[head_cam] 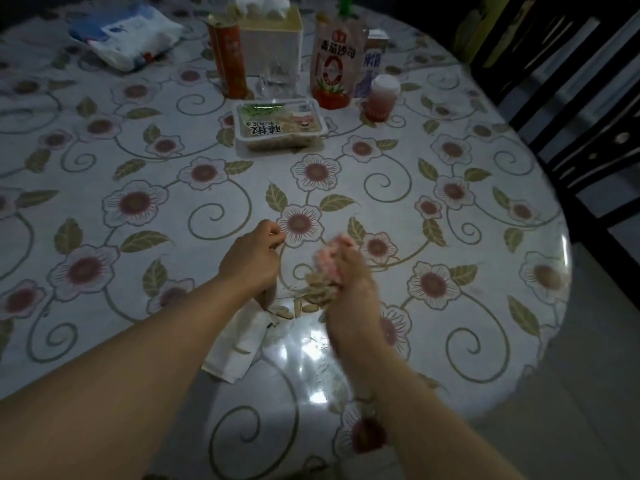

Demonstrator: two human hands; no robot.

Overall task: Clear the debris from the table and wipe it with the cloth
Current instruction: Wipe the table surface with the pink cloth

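Fingers (341,263) of the right hand (346,282), blurred, clench a pink cloth (334,252) over seed shells (313,296) at centre frame; left hand (251,261) loosely curled, apparently empty. Shells uncleared beside a white napkin (239,341); wiping seemingly just begun. Upper-centre ketchup pouch (334,64) reads "10".

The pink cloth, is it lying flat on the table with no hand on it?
No, the right hand holds the pink cloth bunched up, just above the pile of shells.
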